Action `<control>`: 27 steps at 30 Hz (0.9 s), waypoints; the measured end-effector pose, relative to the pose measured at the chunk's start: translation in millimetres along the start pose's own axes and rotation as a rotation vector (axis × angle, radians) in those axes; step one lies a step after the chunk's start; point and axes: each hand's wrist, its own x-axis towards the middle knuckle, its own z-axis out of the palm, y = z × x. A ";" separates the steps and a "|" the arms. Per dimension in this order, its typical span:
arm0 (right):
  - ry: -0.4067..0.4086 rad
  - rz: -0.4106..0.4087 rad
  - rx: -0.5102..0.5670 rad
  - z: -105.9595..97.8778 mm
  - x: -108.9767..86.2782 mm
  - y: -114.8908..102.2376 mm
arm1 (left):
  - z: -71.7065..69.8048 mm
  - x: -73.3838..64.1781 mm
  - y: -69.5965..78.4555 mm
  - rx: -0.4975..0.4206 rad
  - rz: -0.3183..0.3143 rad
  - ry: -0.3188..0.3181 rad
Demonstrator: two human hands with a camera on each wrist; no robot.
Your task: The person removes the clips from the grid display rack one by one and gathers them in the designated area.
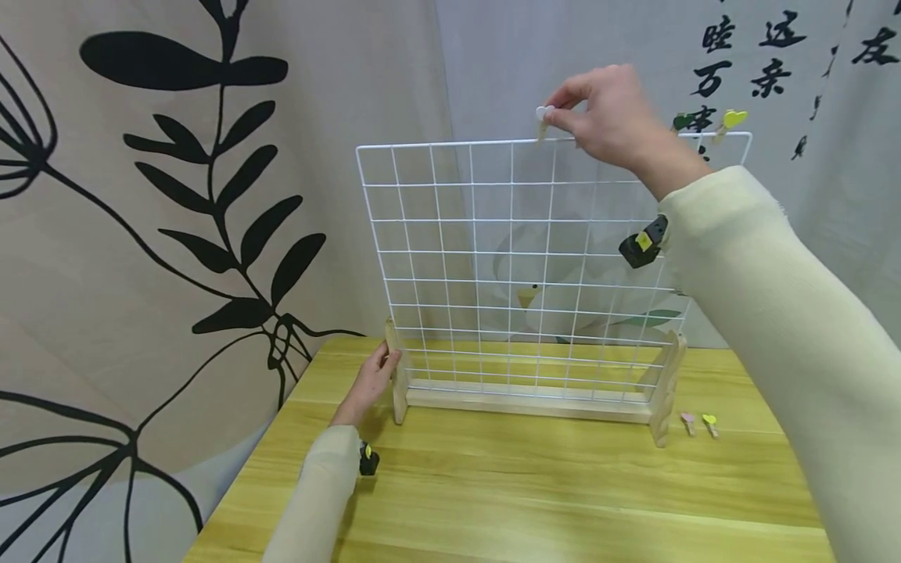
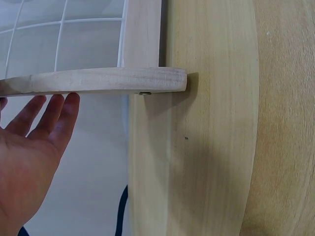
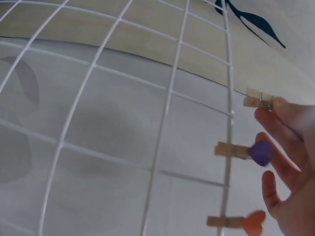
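Note:
My right hand [image 1: 608,117] pinches a small wooden clothespin with a white heart [image 1: 543,114] at the grid's top edge. In the right wrist view this clothespin [image 3: 255,98] points at the top wire, a small gap away from it. Beside it, clothespins with a purple heart [image 3: 260,153] and an orange heart [image 3: 253,223] are clipped on that wire, below my fingers. My left hand [image 1: 371,379] touches the left wooden side support [image 1: 399,383] of the white wire grid [image 1: 457,184]. Its fingertips [image 2: 72,101] rest against the support's outer face, fingers fairly straight.
Clothespins with a dark green heart [image 1: 682,121] and a yellow heart [image 1: 734,119] sit at the grid's top right. On the wooden table [image 1: 535,485], right of the right support [image 1: 665,391], lie a pink-heart clothespin [image 1: 688,423] and a yellow-green one [image 1: 710,423]. A curtain hangs behind.

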 end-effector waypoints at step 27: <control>0.164 -0.313 -0.049 -34.2 -118.8 47.6 | -0.7 -0.1 -2.4 0.030 -0.019 -0.013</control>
